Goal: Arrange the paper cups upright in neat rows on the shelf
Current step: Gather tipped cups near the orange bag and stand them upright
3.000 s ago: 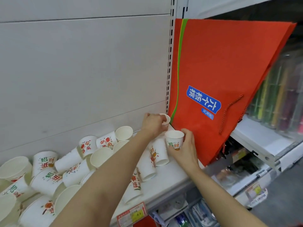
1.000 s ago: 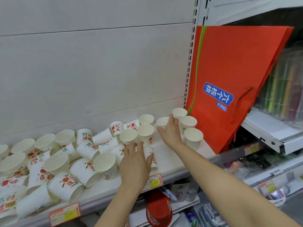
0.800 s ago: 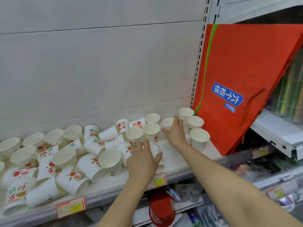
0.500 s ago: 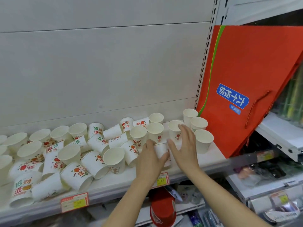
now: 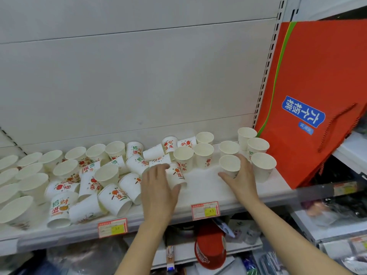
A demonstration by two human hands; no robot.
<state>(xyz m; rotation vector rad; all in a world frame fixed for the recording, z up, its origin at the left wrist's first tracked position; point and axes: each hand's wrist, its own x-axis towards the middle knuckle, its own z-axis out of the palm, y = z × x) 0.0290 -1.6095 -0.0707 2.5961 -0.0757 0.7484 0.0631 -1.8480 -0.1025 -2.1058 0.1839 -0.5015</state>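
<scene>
The right hand [image 5: 237, 176] grips an upright paper cup [image 5: 229, 163] near the shelf [image 5: 198, 195] front; the left hand [image 5: 158, 185] holds a tipped cup [image 5: 176, 174]. A careless sleeve or elbow may topple the standing neighbours.

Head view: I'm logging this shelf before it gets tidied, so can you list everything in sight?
upright paper cups: about five at the right end by the bag, several more mid-shelf and far left, white
tipped paper cups: a jumble too tangled to count, white with red and green print, left and middle of shelf
shelf: one, white, bare patch between the hands
price tags: two, red and yellow, on the shelf's front edge
gift bag: one, red with blue label, leaning at right
left hand: grip on a tipped cup
right hand: grip round an upright cup
</scene>
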